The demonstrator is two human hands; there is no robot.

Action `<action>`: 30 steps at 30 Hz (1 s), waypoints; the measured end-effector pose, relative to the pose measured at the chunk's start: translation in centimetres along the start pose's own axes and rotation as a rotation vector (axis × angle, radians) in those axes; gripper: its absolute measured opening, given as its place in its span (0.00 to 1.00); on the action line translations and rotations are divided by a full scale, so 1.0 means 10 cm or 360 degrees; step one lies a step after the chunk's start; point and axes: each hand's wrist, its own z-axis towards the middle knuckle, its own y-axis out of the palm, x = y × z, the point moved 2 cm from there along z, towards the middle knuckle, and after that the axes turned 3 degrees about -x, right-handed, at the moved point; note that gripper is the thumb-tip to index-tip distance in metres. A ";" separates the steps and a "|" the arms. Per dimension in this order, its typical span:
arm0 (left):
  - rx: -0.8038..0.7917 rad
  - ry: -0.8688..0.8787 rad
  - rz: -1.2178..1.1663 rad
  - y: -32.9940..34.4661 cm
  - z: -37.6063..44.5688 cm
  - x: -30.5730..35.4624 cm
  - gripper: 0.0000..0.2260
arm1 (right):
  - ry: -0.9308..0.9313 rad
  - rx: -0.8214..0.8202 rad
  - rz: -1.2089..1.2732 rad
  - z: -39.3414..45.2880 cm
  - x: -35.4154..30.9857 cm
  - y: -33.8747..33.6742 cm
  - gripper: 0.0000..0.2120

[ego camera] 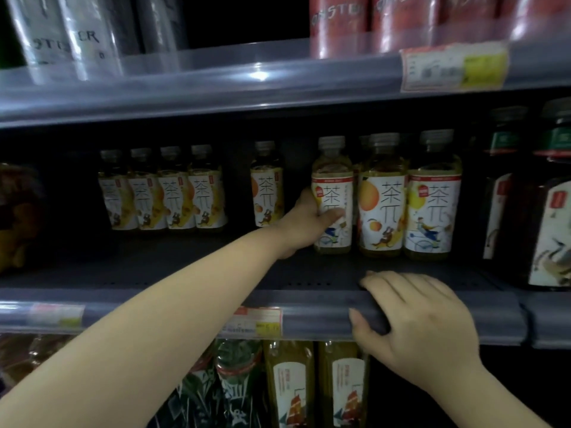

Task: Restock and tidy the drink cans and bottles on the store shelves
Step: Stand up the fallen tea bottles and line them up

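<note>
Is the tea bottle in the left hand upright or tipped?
Upright. The tea bottle stands with its cap on top, base on the shelf, the left hand wrapped around its label.

A shop: tiered shelves (309, 307) of bottled tea (381, 196), with price tags (454, 67) on the shelf edges.

Showing yellow-green through the clear plastic tea bottle (332, 196), its white label carrying a small red square, dark characters and a blue figure. Glowing orange-peach on the neighbouring white-labelled bottle (381, 196); wearing a yellow disc and blue figure on the next white-labelled bottle (434, 199). Running grey along the plastic shelf rail (309, 310), with a red, white and yellow price tag (256, 321). Gleaming silver-white on lettered cans (61, 35) above left, red on cans (340, 23) above right. Looking near-black with green bands on dark bottles (553, 196).
</note>
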 end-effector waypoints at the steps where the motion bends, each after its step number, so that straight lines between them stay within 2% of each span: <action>1: -0.0008 0.0001 -0.0001 -0.01 -0.01 0.00 0.26 | 0.0008 -0.0013 0.0009 0.00 0.00 0.00 0.19; 9: 0.0013 -0.0001 -0.0040 0.07 -0.09 0.02 0.30 | 0.0126 -0.0181 0.0218 0.04 -0.03 -0.11 0.19; 13: 0.0232 0.0040 0.0069 0.09 -0.09 0.10 0.40 | 0.0524 0.0007 0.0610 0.16 0.17 -0.20 0.20; 15: 0.0316 0.0089 0.0048 0.11 -0.08 0.17 0.42 | 0.0775 -0.0062 0.0529 0.26 0.36 -0.19 0.26; 18: 0.0326 0.0112 0.0145 0.17 -0.05 0.20 0.47 | 0.1127 -0.0341 0.0450 0.38 0.56 -0.15 0.39; 22: 0.0381 0.0128 0.0213 0.24 -0.01 0.18 0.50 | 0.1345 -0.0435 0.0731 0.52 0.74 -0.08 0.46; 24: 0.0425 0.0159 0.0214 0.26 0.01 0.16 0.49 | 0.1457 -0.0501 0.0878 0.54 0.81 -0.04 0.42; 27: 0.0470 0.0226 0.0253 0.27 0.02 0.10 0.48 | 0.1475 -0.0546 0.0681 0.53 0.82 0.01 0.33; 30: 0.0505 0.0267 0.0309 0.28 0.03 0.07 0.50 | 0.1495 -0.0580 0.0471 0.55 0.78 0.06 0.35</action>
